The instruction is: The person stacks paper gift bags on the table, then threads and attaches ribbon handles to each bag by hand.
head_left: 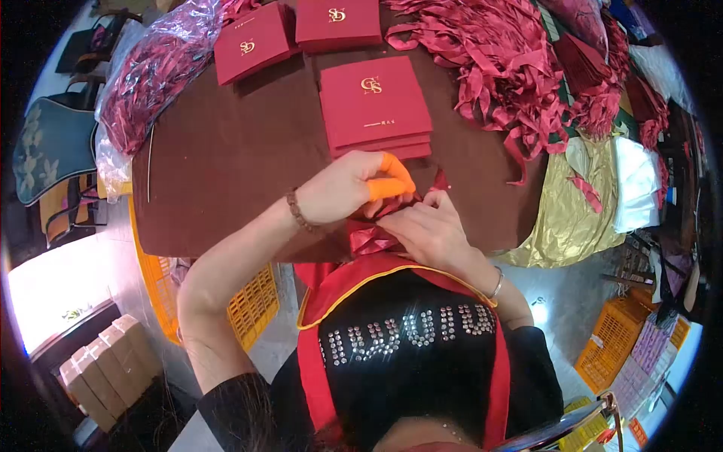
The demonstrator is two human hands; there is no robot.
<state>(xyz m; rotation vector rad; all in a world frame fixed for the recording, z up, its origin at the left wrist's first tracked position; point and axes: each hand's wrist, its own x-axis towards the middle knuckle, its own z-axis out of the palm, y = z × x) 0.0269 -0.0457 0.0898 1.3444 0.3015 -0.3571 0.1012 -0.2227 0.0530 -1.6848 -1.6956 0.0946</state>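
My left hand [350, 184] has orange covers on two fingertips, which are pinched together over a shiny dark red ribbon [370, 239] at the table's near edge. Beside it my right hand [433, 230] is closed on the same ribbon, its fingers bent. A pointed red end sticks up by the right thumb. What lies between the fingers is partly hidden. Just beyond the hands sits a short stack of red cards [376, 105] with gold lettering.
Two more red card stacks [256, 45] [337, 22] stand at the back of the brown-covered table [226, 158]. A heap of red ribbons [497, 60] spreads at the back right. Bagged ribbons [154, 83] lie at the left edge. Gold cloth [584, 218] hangs at the right; orange crates [252, 309] stand below.
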